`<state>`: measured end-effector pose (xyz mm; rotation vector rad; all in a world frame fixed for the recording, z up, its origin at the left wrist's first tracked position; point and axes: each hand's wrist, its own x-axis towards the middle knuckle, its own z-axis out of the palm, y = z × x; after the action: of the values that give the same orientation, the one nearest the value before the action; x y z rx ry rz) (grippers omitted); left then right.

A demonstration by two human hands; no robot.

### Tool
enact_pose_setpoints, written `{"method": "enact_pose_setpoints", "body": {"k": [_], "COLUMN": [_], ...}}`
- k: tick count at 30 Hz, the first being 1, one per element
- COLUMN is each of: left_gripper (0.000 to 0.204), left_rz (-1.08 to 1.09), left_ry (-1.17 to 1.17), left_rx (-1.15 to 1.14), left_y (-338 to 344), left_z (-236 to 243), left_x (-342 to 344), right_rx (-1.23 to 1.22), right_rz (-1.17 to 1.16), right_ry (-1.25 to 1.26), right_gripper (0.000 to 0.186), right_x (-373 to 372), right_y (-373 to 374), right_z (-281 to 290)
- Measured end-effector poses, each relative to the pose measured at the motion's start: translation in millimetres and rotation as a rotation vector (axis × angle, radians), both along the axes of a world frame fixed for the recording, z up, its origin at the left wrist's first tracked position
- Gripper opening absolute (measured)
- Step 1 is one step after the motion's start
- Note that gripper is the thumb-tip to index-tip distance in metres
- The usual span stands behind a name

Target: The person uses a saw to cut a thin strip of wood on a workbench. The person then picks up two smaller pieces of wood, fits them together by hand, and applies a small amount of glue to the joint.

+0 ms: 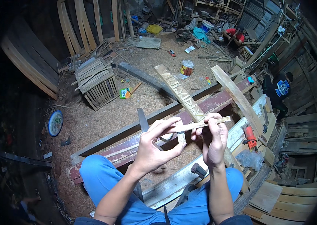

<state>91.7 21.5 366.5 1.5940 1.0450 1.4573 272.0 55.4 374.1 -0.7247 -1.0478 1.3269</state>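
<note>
My left hand [153,147] and my right hand [215,142] are raised above my knees, holding a thin wooden stick [199,126] between them. My right thumb and fingers close round the stick near its right end. The left fingers pinch its other end, where a short pale piece [181,137] sits crosswise; whether it is wood or something folded I cannot tell. Behind the hands, a plank with carved raised shapes [179,91] lies across the beams. A dark flat strip [142,119] shows just beyond my left hand, its lower part hidden.
Long reddish beams [108,153] and a white board [166,190] run across in front of me. A red power tool [249,135] rests at right beside a plastic bag [250,159]. A slatted crate [97,84] and a paint can [187,68] stand farther off. Two people are at far right.
</note>
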Motion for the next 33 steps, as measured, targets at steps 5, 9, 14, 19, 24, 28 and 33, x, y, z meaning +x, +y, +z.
{"method": "enact_pose_setpoints", "body": {"k": [5,9,14,19,24,28,33], "left_gripper": [0.058,0.058,0.062,0.062,0.065,0.067,0.069], "left_rz": [-0.002,0.030,0.046,0.026,0.026,0.030,0.079], "left_ry": [-0.004,0.039,0.005,-0.136,-0.097,-0.108,-0.063], "left_rx": [0.006,0.020,0.012,-0.079,-0.059,-0.064,-0.057], "left_y": [-1.5,-1.2,-1.2,-3.6,-2.0,1.0,1.0], "left_z": [2.3,1.1,-3.4,0.0,-1.9,-5.6,-5.4], "left_x": [3.2,1.1,-0.2,1.1,0.1,0.6,1.1], "right_rx": [-0.001,0.015,0.029,0.003,-0.023,-0.011,0.002], "right_rz": [-0.016,-0.071,0.009,0.064,0.098,0.047,0.023], "right_ry": [0.001,0.041,0.028,0.042,0.029,-0.082,-0.098], "right_gripper": [0.022,0.021,0.022,0.027,0.028,0.026,0.025], "right_x": [4.4,3.1,4.0,-0.8,-3.4,-2.5,-3.5], "right_y": [0.4,-2.1,-3.3,-3.2,-4.1,-4.1,-4.6], "right_z": [3.4,6.6,5.5,4.2,5.1,4.2,3.1]}}
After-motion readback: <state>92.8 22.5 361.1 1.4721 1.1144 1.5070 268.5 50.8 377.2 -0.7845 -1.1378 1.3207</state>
